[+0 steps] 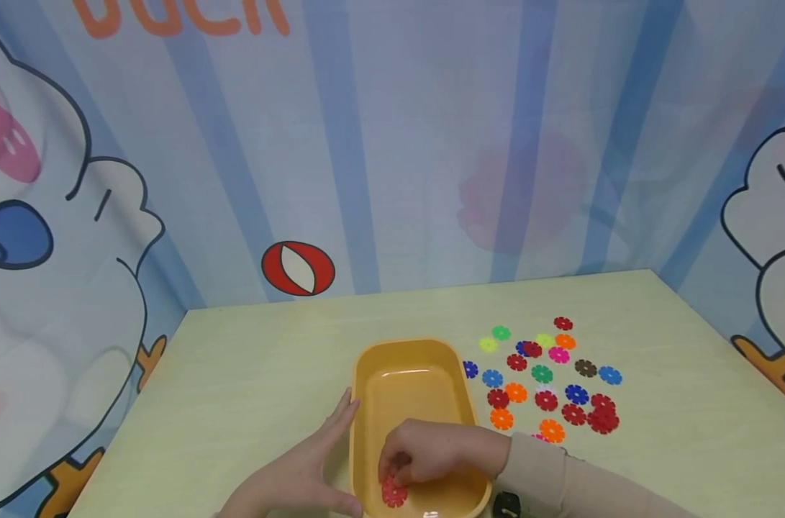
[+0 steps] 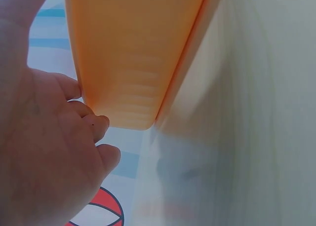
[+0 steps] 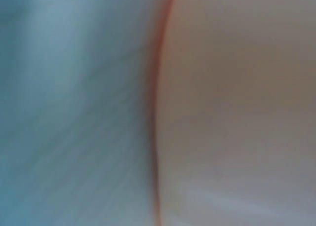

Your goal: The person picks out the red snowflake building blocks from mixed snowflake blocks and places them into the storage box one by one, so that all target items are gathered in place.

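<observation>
red disc (image 1: 393, 492) | in orange tray (image 1: 408, 360), pinched by right hand (image 1: 424, 453) fingers | left hand (image 1: 301, 471) fingers straight against tray

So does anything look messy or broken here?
Nothing looks broken or spilled. The orange plastic tub sits upright on the pale green table, the left hand flat against its side. The right hand holds a red snowflake-shaped plastic disc inside it. The other colourful discs lie loosely scattered beside the tub.
</observation>
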### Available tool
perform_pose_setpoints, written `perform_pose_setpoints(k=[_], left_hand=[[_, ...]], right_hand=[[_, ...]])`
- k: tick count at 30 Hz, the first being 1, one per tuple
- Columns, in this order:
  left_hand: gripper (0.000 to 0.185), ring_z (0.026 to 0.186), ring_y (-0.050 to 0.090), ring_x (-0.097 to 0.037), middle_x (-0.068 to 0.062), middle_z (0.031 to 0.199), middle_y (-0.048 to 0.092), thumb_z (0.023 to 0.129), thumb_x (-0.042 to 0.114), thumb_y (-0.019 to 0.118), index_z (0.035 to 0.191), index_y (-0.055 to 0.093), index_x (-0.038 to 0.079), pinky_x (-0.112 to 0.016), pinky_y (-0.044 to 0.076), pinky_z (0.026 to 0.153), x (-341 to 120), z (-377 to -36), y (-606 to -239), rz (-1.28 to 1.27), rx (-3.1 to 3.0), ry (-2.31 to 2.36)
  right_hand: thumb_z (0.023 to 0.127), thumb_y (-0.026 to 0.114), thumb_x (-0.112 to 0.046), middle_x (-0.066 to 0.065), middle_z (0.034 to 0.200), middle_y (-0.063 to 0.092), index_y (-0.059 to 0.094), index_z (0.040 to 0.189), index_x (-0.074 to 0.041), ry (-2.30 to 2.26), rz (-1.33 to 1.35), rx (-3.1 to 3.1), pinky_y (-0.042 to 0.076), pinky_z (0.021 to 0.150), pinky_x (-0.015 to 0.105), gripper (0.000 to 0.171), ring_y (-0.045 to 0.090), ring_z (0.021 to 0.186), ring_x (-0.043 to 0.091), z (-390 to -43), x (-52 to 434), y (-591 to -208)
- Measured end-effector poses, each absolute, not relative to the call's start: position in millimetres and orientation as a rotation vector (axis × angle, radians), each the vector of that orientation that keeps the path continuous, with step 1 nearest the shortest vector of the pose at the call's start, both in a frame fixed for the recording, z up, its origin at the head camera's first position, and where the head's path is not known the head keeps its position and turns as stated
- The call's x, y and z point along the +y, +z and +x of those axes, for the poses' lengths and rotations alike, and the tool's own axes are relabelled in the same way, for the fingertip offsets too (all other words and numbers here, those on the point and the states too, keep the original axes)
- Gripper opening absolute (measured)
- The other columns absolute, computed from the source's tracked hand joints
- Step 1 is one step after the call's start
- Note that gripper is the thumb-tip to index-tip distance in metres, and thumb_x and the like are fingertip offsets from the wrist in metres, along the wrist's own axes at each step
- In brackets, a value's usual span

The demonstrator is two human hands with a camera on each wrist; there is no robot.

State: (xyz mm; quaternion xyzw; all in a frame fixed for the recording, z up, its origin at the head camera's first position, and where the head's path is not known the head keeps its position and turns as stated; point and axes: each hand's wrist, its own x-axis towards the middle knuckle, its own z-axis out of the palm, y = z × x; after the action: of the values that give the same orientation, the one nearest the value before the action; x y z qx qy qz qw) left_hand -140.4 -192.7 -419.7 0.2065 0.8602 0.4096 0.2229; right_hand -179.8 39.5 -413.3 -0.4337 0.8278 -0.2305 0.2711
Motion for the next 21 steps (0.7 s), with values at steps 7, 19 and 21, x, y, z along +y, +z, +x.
perform_pose_setpoints(k=[7,19,21], left_hand=[[0.116,0.148,0.003,-0.027,0.003,0.162,-0.012,0.073,0.049,0.08,0.157,0.004,0.021,-0.06,0.018,0.114,-193.9,-139.5,-419.1,0.561,2.37,1.135],[0.119,0.148,0.004,-0.029,0.0,0.162,-0.012,0.072,0.048,0.082,0.156,0.005,0.016,-0.061,0.018,0.113,-193.4,-138.1,-420.1,0.622,2.411,1.125],[0.119,0.148,0.004,-0.03,-0.001,0.162,-0.012,0.072,0.047,0.082,0.156,0.005,0.015,-0.061,0.018,0.113,-193.2,-137.9,-420.5,0.636,2.419,1.124]], right_hand=[[0.09,0.067,-0.012,-0.017,0.085,0.064,0.074,0.101,-0.019,-0.632,-1.187,2.229,0.048,0.078,0.014,0.015,0.055,0.077,-0.002,-182.3,41.2,-410.7],[0.091,0.065,-0.007,0.0,0.097,0.068,0.07,0.109,-0.009,-0.839,-1.28,2.244,0.051,0.077,0.016,0.019,0.054,0.082,-0.001,-200.9,64.6,-375.3],[0.091,0.066,-0.007,0.004,0.099,0.067,0.069,0.109,-0.008,-0.877,-1.296,2.26,0.051,0.076,0.017,0.019,0.054,0.083,0.0,-205.7,72.9,-369.4]])
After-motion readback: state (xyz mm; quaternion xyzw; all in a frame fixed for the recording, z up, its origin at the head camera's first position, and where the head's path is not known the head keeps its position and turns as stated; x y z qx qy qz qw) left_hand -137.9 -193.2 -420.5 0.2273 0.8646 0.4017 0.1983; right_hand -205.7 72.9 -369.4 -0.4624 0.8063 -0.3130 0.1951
